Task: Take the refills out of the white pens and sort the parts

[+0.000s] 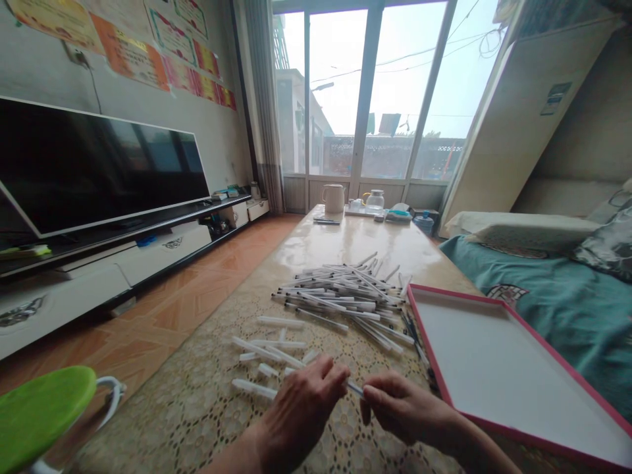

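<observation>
Open tabletop (316,247) beyond pen pile (340,293), tray (508,368) right.

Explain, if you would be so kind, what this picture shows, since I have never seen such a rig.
There is no machine here, only a person's bare left hand and right hand. The one picture comes from a camera worn on that person's head, looking forward and down. On the table lie a pile of pens, some loose whitish pieces nearer the left hand, and, at the right, a pink-rimmed tray. A jug stands at the far end. Between them, the hands hold a slim, pen-like rod; its ends are hidden.
</observation>
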Demonstrator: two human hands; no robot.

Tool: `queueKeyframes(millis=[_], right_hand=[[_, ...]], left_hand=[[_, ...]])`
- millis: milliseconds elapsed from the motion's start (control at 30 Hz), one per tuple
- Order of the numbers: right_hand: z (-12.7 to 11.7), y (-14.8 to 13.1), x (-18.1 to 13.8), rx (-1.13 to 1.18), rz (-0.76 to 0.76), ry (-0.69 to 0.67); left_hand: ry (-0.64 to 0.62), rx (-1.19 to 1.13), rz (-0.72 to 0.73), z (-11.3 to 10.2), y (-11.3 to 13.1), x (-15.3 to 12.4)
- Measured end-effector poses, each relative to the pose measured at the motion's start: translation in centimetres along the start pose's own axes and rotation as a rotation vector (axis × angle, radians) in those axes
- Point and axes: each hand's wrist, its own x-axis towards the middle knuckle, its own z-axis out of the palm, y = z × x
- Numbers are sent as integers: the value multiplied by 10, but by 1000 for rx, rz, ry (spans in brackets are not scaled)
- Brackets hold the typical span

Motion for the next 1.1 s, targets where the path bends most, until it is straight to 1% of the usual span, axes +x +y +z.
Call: queueKeyframes(millis=[67, 133, 233, 300, 367, 567, 633, 733, 833, 933, 1033, 1100], right_hand=[[-4, 3, -2, 46, 76, -86], [-5, 7, -2, 29, 87, -118], [-1, 7, 0, -69, 26, -98], [2, 3, 1, -201, -53, -50], [4, -2, 1, -380, -121, 3], [5, -8, 3, -1001, -198, 214], [6, -8, 5, -1179, -249, 255], [5, -10, 6, -1379, -314, 276], [4, -15, 7, -1506, -368, 291], [4, -18, 7, -1561, -402, 301], [5, -18, 9, -1521, -394, 290], [6, -17, 11, -1399, -319, 287]], left_hand=[[-44, 127, 150, 2, -7, 0], [-60, 188, 266, 7, -15, 0], [-26, 191, 328, 11, -24, 0], [-6, 161, 319, 9, -26, 0], [-6, 114, 291, 5, -27, 0], [-68, 6, 188, -2, -30, 0], [-100, -24, 155, -4, -32, 1], [-147, -71, 99, -7, -32, 3], [-150, -125, 61, -12, -31, 3], [-122, -164, 40, -15, -31, 3], [-126, -150, 31, -17, -32, 3], [-127, -123, 45, -16, -34, 3]])
